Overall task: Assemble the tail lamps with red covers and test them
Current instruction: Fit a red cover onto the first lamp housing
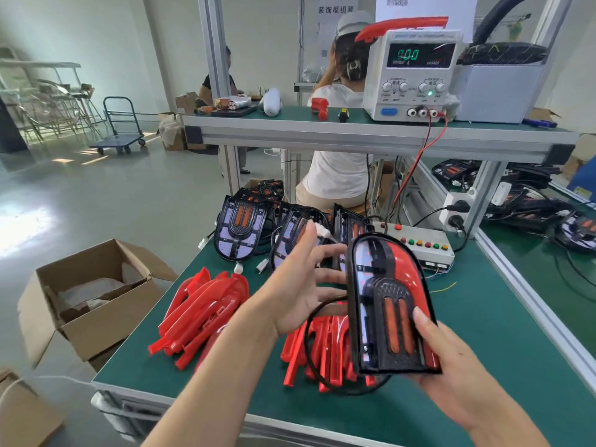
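My right hand (451, 356) grips the bottom of a tail lamp (387, 301) held upright above the green table (483, 317); a red cover sits on the lamp's right side. My left hand (300, 285) is beside the lamp's left edge with fingers spread, and a white connector (323, 231) shows at its fingertips. The lamp's black cable (309, 343) loops down below it. Red covers lie in two piles, one (200, 314) at the left and another (322, 353) under the lamp. Uncovered black lamps (240, 232) stand at the back of the table.
A test box with coloured buttons (419, 246) sits behind the lamp. On the shelf above stands a power supply (416, 75) reading 0.00, with red and black leads hanging down. An open cardboard box (93, 298) is on the floor at left. A person sits beyond the bench.
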`<state>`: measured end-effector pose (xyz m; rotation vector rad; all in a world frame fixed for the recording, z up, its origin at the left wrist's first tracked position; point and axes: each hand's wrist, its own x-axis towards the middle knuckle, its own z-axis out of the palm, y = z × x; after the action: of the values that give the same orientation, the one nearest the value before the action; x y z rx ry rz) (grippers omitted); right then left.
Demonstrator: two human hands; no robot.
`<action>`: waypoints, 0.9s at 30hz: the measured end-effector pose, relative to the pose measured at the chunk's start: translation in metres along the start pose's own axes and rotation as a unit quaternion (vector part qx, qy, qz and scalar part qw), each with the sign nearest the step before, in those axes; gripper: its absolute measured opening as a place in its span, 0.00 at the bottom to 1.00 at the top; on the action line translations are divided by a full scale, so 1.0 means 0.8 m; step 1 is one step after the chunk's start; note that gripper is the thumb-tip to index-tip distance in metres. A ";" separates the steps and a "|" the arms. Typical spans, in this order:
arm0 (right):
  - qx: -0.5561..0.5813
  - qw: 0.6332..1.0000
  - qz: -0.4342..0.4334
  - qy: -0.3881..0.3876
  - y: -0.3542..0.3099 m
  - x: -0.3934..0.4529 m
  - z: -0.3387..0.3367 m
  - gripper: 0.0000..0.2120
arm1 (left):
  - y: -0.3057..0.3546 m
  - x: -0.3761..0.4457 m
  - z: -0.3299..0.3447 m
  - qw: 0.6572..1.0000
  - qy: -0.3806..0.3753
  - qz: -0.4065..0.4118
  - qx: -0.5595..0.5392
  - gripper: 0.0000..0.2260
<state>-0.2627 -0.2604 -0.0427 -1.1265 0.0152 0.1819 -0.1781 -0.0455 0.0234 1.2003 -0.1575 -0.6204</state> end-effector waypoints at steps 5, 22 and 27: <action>-0.008 0.999 -0.018 0.030 0.008 -0.011 -0.012 0.21 | -0.015 0.004 0.019 0.993 0.021 0.031 0.114 0.28; 0.041 0.990 -0.039 0.128 0.027 -0.039 -0.062 0.19 | -0.073 -0.050 -0.097 0.615 0.463 0.110 0.629 0.06; 0.038 0.987 -0.025 0.155 0.041 -0.046 -0.076 0.17 | -0.083 -0.054 -0.119 0.591 0.454 0.027 0.666 0.10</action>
<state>-0.2988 -0.3059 -0.0947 -1.0688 0.2690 -0.0401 -0.1967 0.0406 -0.0637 2.8297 0.3026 0.4424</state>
